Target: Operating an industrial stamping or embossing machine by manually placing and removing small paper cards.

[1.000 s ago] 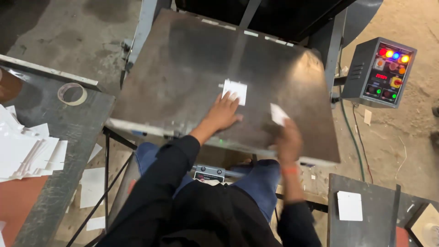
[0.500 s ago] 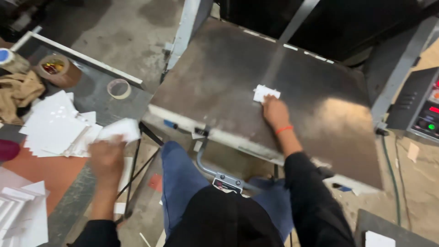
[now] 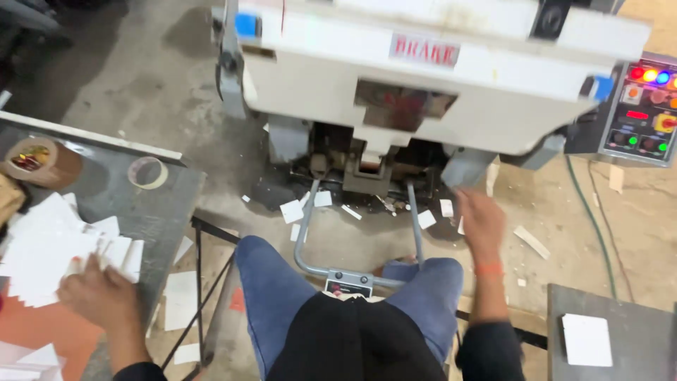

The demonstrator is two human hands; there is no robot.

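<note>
— What were the fingers (image 3: pixel 106 271) of the left hand (image 3: pixel 95 296) doing?

— They were curled onto the near edge of the pile of white cards (image 3: pixel 53 247) on the grey counter (image 3: pixel 151 204), seemingly pinching one or two cards; the blur hid how many. The right hand (image 3: pixel 479 219) hung free beyond the pile, under the cream press (image 3: pixel 423 77), fingers loose and holding nothing.

— How should that pick have been done well?

— I'd judge by peeling a single card off the top, thumb sliding it clear so neighbours stayed put, since the pile was fanned and loose.

— Anything near the pile to mind?

— A tape ring (image 3: pixel 147 171) lay just beyond the pile, a brown roll (image 3: pixel 32 161) farther along. Scraps (image 3: pixel 290 210) littered the floor between pile and press. One more white card (image 3: pixel 587 340) sat well apart on a dark stand (image 3: pixel 635 317).
</note>
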